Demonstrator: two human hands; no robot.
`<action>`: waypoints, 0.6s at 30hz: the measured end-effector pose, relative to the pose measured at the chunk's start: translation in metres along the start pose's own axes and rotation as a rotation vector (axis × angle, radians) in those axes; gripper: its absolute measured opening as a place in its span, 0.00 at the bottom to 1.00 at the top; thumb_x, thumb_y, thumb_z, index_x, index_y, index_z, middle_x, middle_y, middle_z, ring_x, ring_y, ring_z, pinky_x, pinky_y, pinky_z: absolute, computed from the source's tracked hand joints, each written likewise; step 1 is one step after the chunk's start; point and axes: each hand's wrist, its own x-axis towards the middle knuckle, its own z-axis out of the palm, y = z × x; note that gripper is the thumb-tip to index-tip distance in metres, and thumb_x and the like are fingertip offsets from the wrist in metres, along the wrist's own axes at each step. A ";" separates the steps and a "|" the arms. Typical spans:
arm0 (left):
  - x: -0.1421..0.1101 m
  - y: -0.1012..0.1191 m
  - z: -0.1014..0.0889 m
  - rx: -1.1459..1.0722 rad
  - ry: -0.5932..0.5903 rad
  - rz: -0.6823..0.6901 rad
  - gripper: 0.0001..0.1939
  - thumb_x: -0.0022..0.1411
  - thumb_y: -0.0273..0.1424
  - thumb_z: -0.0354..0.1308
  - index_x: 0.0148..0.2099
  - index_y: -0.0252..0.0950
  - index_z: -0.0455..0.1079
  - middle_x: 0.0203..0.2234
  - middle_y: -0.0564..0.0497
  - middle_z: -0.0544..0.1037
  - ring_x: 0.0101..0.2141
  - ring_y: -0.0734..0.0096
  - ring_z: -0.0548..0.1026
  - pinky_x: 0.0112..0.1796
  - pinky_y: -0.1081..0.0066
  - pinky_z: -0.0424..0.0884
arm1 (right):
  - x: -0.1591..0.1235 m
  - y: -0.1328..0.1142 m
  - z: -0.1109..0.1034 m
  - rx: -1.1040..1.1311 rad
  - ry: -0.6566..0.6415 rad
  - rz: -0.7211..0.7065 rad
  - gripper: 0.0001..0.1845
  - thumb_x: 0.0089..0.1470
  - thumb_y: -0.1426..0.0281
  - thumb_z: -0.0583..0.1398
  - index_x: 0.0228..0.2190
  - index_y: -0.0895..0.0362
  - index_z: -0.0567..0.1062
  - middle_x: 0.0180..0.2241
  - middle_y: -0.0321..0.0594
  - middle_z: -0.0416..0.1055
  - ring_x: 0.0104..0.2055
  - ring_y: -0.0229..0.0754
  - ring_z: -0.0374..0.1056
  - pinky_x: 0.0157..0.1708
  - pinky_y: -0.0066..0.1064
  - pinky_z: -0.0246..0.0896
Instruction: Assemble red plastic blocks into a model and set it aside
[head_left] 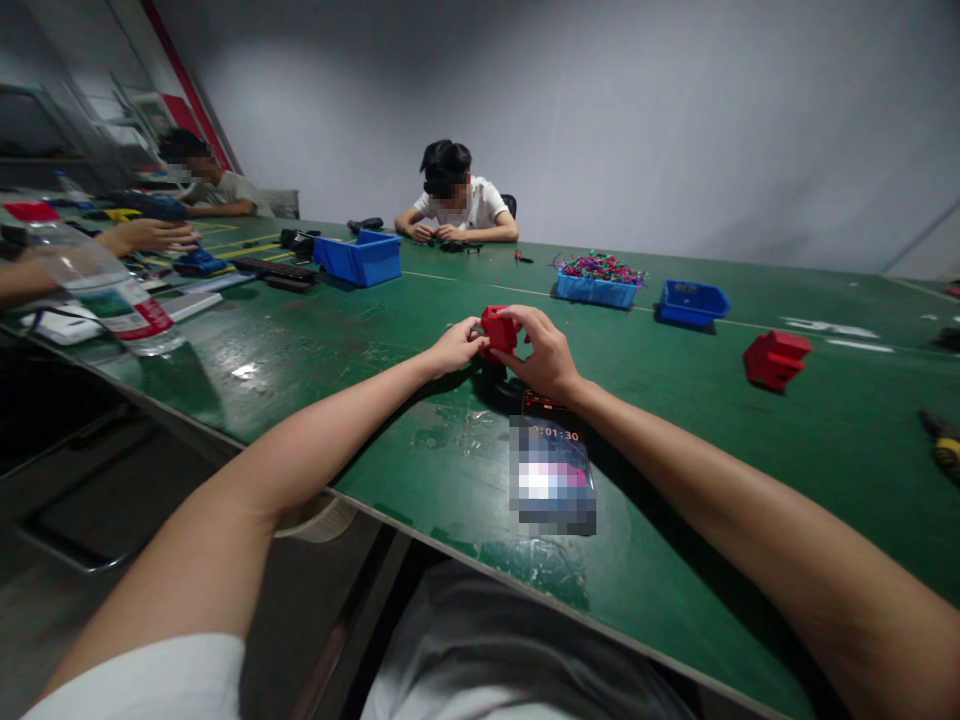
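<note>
Both my hands are on a small red block-like part (498, 332), held just above the green table (405, 440). My left hand (456, 348) pinches its left side with the fingertips. Around its right side curls my right hand (546, 350), thumb below and fingers over the top. The fingers cover part of its edges, and its exact kind cannot be made out. Directly below my right wrist, a phone (559, 470) lies on the table with a running timer on its screen. Another red part (777, 360) of similar look sits off to the right.
Beyond my hands stand a blue bin (358, 260), a blue tray of colourful wires (598, 285) and another blue bin (693, 303). A water bottle (112, 290) is at the left. Pliers (943, 445) lie far right. Two people sit across and to the left.
</note>
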 end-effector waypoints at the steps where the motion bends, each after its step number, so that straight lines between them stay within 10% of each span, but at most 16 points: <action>1: 0.000 0.000 0.000 -0.005 -0.001 -0.003 0.14 0.56 0.23 0.58 0.45 0.31 0.65 0.26 0.56 0.74 0.27 0.76 0.70 0.32 0.75 0.64 | 0.000 0.001 0.000 0.008 -0.001 -0.007 0.23 0.52 0.66 0.65 0.49 0.52 0.68 0.49 0.47 0.73 0.49 0.50 0.70 0.46 0.42 0.69; 18: -0.001 0.001 0.002 -0.006 0.018 -0.005 0.13 0.58 0.21 0.58 0.45 0.32 0.66 0.26 0.57 0.74 0.27 0.78 0.71 0.34 0.76 0.65 | -0.005 0.003 0.004 0.085 -0.017 0.035 0.18 0.51 0.65 0.65 0.46 0.46 0.72 0.47 0.43 0.66 0.49 0.48 0.67 0.48 0.43 0.69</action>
